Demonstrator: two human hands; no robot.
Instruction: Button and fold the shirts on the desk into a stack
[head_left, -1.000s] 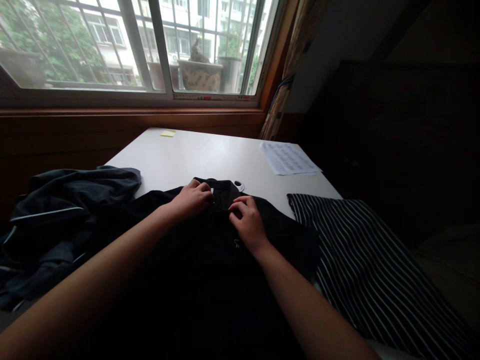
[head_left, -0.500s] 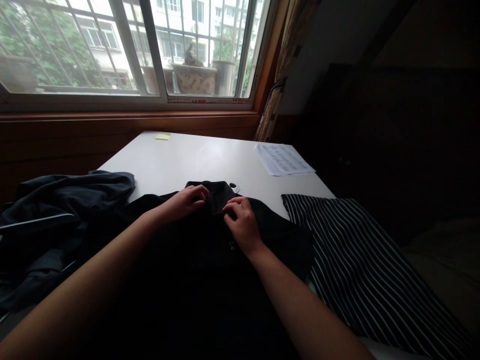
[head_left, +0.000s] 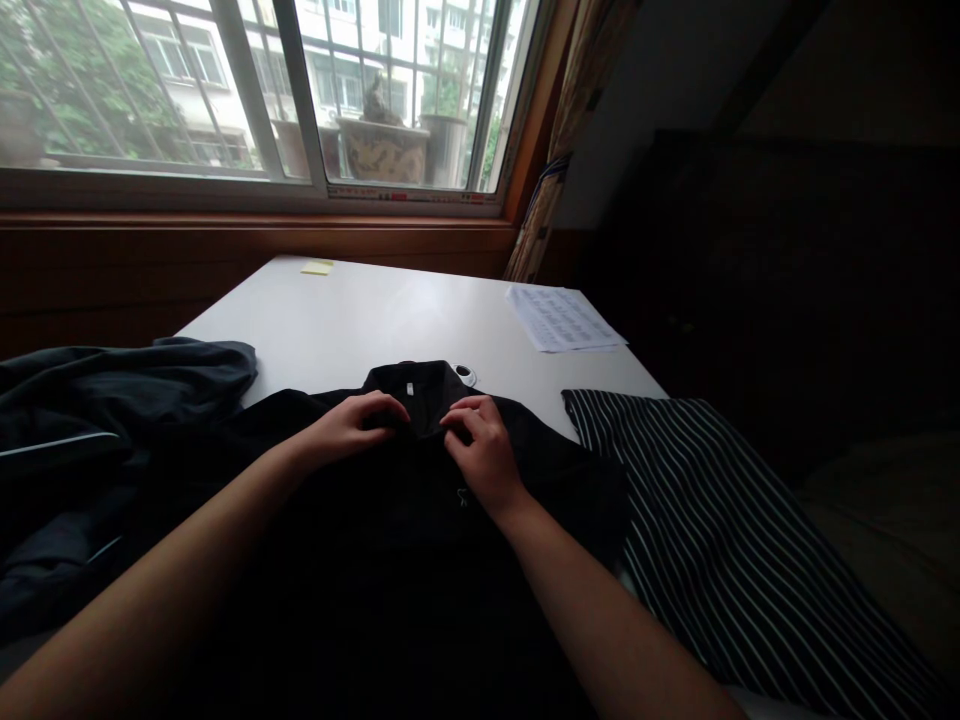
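Observation:
A black collared shirt [head_left: 390,530] lies spread front side up, its neck opening toward the far side and a small pale logo on the chest. Inside the collar [head_left: 420,374] a little white label shows. My left hand [head_left: 360,422] is at the left collar edge, fingers bent over the cloth and closed on it. At the right collar edge, my right hand [head_left: 484,445] pinches the fabric between thumb and fingers. The lower part of the shirt is lost in shadow.
A dark garment with white piping [head_left: 112,400] is heaped at left. Black-and-white striped cloth [head_left: 720,520] lies at right. On the white table [head_left: 375,310] are printed sheets [head_left: 566,318], a yellow sticky note [head_left: 317,267] and a round white object [head_left: 465,375] behind the collar.
My left hand has slid from the back of the collar down its left edge toward me, uncovering the neck opening and label. My right hand stays at the right edge.

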